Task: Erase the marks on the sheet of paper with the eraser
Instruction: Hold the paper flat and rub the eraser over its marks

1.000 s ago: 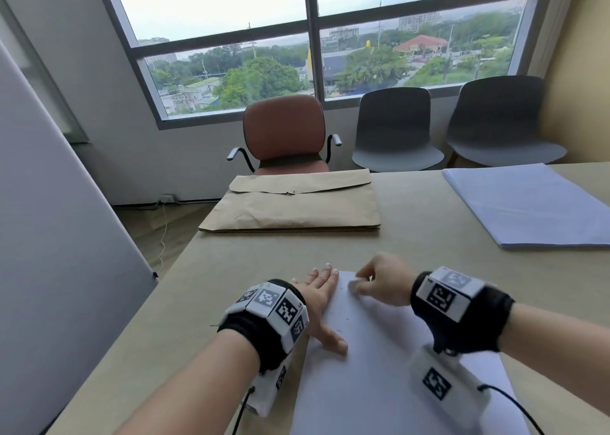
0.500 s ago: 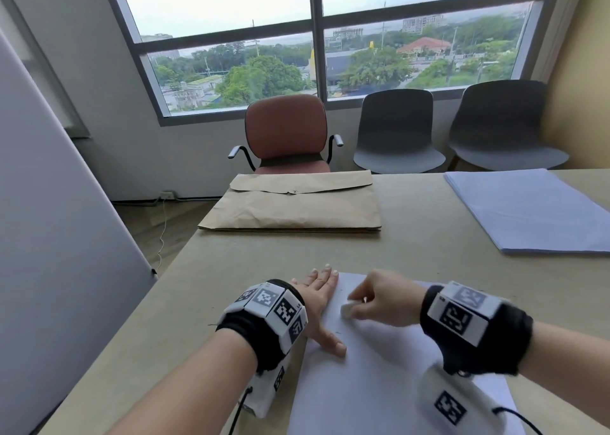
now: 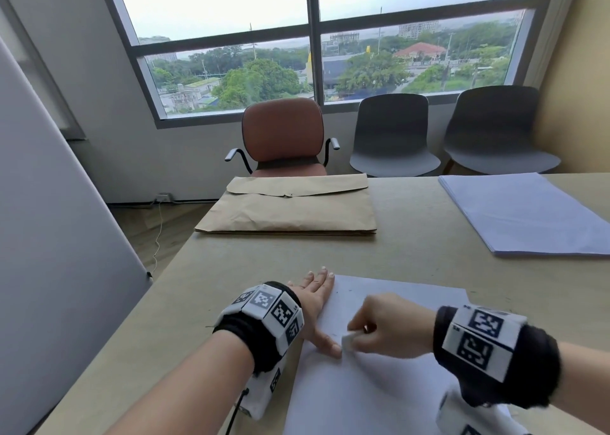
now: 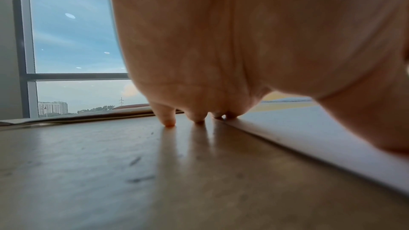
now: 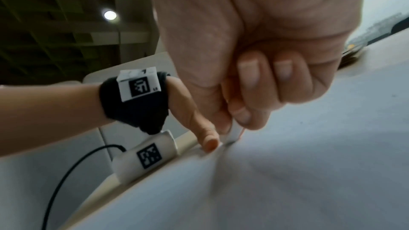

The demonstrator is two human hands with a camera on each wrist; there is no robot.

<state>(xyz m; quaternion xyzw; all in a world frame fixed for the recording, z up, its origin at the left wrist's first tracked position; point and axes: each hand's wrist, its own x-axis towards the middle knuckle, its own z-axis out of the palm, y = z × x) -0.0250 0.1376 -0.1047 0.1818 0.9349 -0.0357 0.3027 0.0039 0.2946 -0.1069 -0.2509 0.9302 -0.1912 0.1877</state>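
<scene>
The right hand (image 3: 386,327) pinches a small white block eraser (image 3: 347,341) between thumb and curled fingers, its lower edge pressed to the white sheet of paper (image 3: 379,391); the right wrist view shows the eraser (image 5: 234,134) standing nearly upright with its tip on the paper, which likely concentrates pressure on one small spot. Just left of it, the left hand (image 3: 315,302) lies flat with straight fingers and holds nothing. Its thumb (image 3: 325,342) rests on the sheet's left margin, almost touching the eraser, while the outer fingertips (image 4: 169,123) reach onto the bare beige table (image 3: 412,243). That spread seems meant to pin the sheet so rubbing does not drag or crease it. Only a few faint specks show on the paper near its far left corner; whether marks remain under the hand cannot be told. Farther away on the table lie a flat brown paper envelope (image 3: 290,210) at centre and a stack of pale blue-white sheets (image 3: 528,213) to the far right, both well apart from the work.
</scene>
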